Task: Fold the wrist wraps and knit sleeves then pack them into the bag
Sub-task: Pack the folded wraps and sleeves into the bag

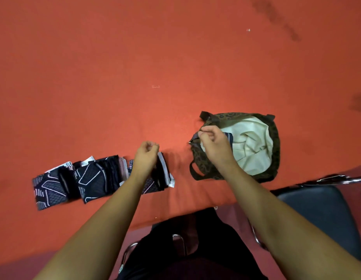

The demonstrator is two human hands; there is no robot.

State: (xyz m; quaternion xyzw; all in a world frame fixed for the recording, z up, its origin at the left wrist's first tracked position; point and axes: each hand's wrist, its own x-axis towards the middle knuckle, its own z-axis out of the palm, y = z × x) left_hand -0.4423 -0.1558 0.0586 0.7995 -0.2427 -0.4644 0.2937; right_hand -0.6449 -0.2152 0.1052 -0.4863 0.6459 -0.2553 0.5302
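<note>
Packing step. Right hand (213,141) pinches a grey-blue folded piece (229,137) at the mouth of the leopard-print bag (275,138), its cream lining slack. Left hand (146,152), fingers curled, appears to pinch a white-edged folded sleeve (165,172) beside the row of patterned knits (74,182) on the orange cloth (175,57). Next, probably: release the piece into the bag, then lift the sleeve across.

Far: room is left on orange cloth table (175,57).
Left: blocked by dark patterned knit sleeves (92,178).
Right: blocked by leopard-print fabric bag (204,160).

Left grip (146,153) and right grip (213,142) both curled, pinching.
</note>
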